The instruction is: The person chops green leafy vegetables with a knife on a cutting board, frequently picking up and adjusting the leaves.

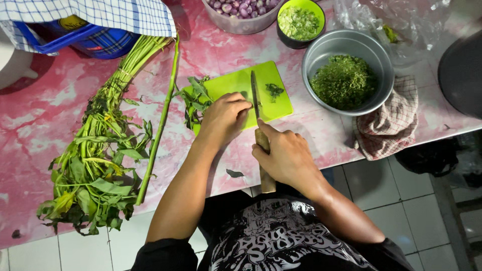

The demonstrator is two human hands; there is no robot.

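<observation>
Left hand (pixel 223 116) curled, fingers pressing leafy stems (pixel 197 100) onto green cutting board (pixel 236 83) — steadies them beside blade. Right hand (pixel 285 156) closed round wooden handle of knife (pixel 255 95), tip over board. Steel bowl (pixel 374 103) of chopped greens sits right — handy for transfer. Uncut bundle (pixel 100 150) waits left on table (pixel 45 110).

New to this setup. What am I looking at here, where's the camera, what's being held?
There is no machine: a person works with two bare hands. The single picture comes from a camera worn on their head, looking down at a pink marbled counter. The right hand has a closed grip on a wooden-handled knife; the left hand presses green stems onto a lime-green plastic cutting board. A round metal bowl of chopped greens sits beside the board, a bundle of long-stemmed leafy greens lies on the other side, and a checked cloth lies near the bowl.
</observation>
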